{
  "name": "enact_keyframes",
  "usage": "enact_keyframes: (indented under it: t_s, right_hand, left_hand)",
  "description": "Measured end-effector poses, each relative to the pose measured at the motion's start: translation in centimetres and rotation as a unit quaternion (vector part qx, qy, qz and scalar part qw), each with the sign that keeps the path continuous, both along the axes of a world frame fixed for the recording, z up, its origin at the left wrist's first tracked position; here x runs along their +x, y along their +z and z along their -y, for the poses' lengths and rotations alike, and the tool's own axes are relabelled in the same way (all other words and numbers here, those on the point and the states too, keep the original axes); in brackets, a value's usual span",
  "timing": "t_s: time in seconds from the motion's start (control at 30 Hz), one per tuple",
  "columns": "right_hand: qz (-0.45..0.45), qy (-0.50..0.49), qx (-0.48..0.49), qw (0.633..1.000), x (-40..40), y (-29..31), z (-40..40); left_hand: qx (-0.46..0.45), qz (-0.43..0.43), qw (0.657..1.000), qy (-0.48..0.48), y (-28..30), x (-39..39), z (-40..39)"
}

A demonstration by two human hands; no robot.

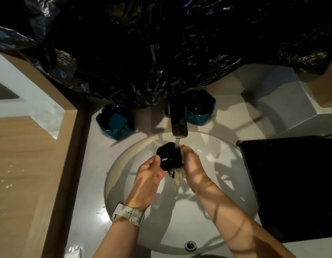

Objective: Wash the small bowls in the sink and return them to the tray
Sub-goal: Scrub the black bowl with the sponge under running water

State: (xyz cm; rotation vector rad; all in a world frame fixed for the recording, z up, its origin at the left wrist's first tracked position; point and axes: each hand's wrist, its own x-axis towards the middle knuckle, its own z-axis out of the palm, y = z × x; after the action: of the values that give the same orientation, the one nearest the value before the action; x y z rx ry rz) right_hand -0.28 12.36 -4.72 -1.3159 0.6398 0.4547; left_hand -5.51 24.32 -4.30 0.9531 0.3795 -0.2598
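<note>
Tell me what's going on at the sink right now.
A person is washing a small dark bowl under the running faucet, over the white sink. The left hand grips the bowl while the right hand works a pale cloth or sponge against it. Two teal bowls sit behind the basin either side of the faucet. The dark tray lies to the right.
</note>
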Motion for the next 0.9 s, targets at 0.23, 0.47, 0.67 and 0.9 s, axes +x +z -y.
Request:
enact_keyframes:
  t_s: [0.23, 0.47, 0.67, 0.9]
  right_hand:
    - [-0.003, 0.015, 0.050, 0.999, -2.1, -0.2, 0.5]
    - [-0.077, 0.059, -0.070, 0.993, -0.9, 0.9, 3.7]
    - [-0.015, 0.201, -0.164, 0.966, 1.3, 1.7, 4.3]
    - [-0.020, 0.142, -0.115, 0.983, 1.1, 1.8, 3.9]
  left_hand:
    - [-0.019, 0.003, 0.999, 0.050, -1.1, 1.8, 0.1]
    - [0.468, 0.145, 0.855, -0.173, -1.2, 3.3, -1.4]
    - [0.558, 0.266, 0.744, -0.253, -0.6, 3.7, -0.9]
    - [0.416, 0.177, 0.891, -0.034, -1.0, 3.0, -0.4]
